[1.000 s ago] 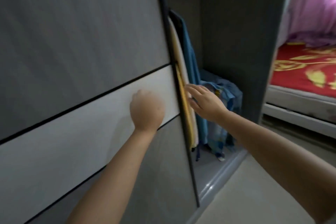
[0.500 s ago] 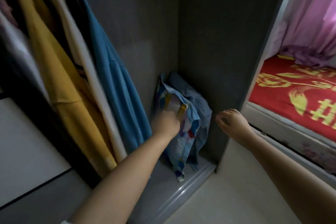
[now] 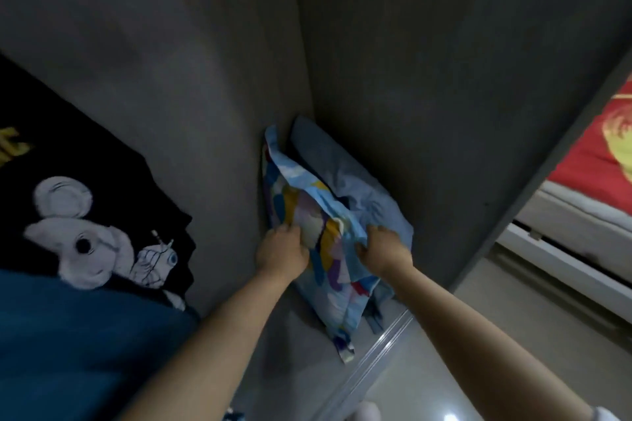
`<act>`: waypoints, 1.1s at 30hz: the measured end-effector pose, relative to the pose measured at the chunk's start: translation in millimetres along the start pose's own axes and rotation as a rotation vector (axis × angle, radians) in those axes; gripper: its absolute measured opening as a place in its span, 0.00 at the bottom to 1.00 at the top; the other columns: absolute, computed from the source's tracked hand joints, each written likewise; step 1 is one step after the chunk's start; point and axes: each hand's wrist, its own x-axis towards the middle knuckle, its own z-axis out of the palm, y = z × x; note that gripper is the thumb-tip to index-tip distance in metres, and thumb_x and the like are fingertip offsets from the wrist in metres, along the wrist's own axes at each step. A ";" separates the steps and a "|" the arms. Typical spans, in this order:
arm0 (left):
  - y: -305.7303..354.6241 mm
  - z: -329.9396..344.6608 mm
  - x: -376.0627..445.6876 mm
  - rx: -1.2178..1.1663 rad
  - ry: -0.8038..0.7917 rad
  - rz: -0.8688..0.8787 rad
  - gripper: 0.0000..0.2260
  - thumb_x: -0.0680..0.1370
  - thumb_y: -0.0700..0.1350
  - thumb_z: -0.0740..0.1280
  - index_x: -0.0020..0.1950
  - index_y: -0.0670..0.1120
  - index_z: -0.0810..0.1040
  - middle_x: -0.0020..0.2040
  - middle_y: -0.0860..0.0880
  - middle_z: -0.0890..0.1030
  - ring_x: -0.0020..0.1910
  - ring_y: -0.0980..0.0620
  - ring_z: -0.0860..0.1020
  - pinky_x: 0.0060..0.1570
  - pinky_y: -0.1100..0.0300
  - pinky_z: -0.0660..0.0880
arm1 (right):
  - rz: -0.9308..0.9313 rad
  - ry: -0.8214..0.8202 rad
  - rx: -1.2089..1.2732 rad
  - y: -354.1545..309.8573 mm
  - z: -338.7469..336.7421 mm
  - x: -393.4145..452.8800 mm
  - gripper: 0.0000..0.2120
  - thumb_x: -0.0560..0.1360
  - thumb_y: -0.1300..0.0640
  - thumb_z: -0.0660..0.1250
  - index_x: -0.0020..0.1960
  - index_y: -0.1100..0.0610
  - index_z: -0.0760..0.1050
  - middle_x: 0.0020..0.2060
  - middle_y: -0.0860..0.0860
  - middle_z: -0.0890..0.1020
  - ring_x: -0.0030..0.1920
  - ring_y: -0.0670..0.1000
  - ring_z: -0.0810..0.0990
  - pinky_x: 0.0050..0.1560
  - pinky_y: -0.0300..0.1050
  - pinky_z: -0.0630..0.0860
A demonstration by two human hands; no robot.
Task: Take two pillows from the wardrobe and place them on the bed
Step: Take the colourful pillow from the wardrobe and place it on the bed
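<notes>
Two pillows stand on edge in the right corner of the open wardrobe (image 3: 444, 79). The front one is a patterned pillow (image 3: 328, 270) in light blue with yellow, purple and red patches. Behind it leans a plain blue pillow (image 3: 352, 178) against the side wall. My left hand (image 3: 282, 251) grips the patterned pillow's left upper edge. My right hand (image 3: 383, 249) grips its right upper edge, where it meets the plain blue pillow. The bed (image 3: 595, 161), with a red and yellow cover, shows at the far right.
A black shirt with a cartoon mouse print (image 3: 102, 215) and a blue garment (image 3: 85, 345) hang at the left. The wardrobe's sliding rail (image 3: 376, 345) runs along the floor below the pillows. Pale floor tiles (image 3: 478, 335) lie between wardrobe and bed frame.
The sliding door was pushed aside a second ago. Since then both hands have reached into the corner; the right hand moved from the wardrobe's edge onto the patterned pillow and closed on it.
</notes>
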 end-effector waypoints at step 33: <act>1.7 74.8 103.3 0.075 0.027 0.202 0.08 0.55 0.33 0.74 0.25 0.43 0.78 0.24 0.44 0.79 0.25 0.46 0.80 0.21 0.66 0.74 | 0.019 0.017 -0.262 92.2 29.6 108.6 0.26 0.77 0.48 0.61 0.68 0.62 0.64 0.73 0.60 0.60 0.72 0.58 0.61 0.71 0.61 0.56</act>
